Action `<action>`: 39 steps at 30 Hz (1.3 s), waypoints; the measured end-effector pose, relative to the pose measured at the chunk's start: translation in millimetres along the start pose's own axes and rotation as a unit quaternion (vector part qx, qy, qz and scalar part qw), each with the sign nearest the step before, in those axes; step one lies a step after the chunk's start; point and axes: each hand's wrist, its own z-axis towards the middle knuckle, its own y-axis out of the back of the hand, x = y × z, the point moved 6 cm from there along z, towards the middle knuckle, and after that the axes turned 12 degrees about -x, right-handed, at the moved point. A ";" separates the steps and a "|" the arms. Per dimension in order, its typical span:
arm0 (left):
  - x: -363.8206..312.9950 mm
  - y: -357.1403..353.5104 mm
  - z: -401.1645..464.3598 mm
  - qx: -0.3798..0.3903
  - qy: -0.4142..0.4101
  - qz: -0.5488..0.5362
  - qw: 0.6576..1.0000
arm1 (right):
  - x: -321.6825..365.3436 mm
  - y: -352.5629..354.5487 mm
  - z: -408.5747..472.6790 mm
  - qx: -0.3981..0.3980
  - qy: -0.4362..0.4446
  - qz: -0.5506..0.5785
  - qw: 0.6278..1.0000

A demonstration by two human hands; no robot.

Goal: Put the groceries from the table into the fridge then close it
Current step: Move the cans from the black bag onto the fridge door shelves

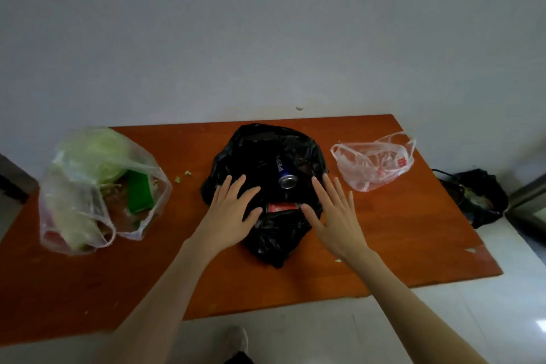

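Observation:
A black plastic bag (pixel 257 154) lies open in the middle of the orange-brown table (pixel 384 230). Inside it a blue Pepsi can (pixel 284 171) lies on its side, and a red packet (pixel 282 207) shows just below it. My left hand (pixel 233 210) is spread flat over the bag's left side, fingers straight. Over the bag's right edge my right hand (pixel 334 213) is spread the same way. Neither hand holds anything. At the table's left a clear bag (pixel 97 186) holds a pale cabbage, a green packet and other produce. The fridge is not in view.
A nearly empty clear bag with red print (pixel 375 165) lies at the table's right. On the white floor to the right sits another black bag (pixel 478 198) beside a metal edge (pixel 529 195). The table stands against a white wall. My shoe (pixel 237 340) shows below the front edge.

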 end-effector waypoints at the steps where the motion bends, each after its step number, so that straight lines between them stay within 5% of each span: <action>1: 9.1 -0.5 11.7 0.011 0.004 -0.015 1.000 | 4.0 -5.2 6.8 -0.005 -0.007 0.021 1.000; 13: 0.4 -70.4 91.6 0.177 -0.018 -0.115 0.977 | -13.5 -51.4 70.5 -0.029 -0.022 0.007 0.999; 27: -0.5 -137.3 114.5 0.398 -0.056 -0.010 0.916 | -50.0 -79.1 125.8 0.025 -0.006 -0.011 1.000; 34: 23.0 -113.7 126.3 0.337 -0.031 0.032 0.941 | -67.4 -89.4 135.9 0.047 -0.070 -0.030 0.996; 39: 49.7 -64.9 140.0 0.246 0.013 0.049 0.968 | -55.1 -104.0 144.3 0.076 -0.131 0.065 0.986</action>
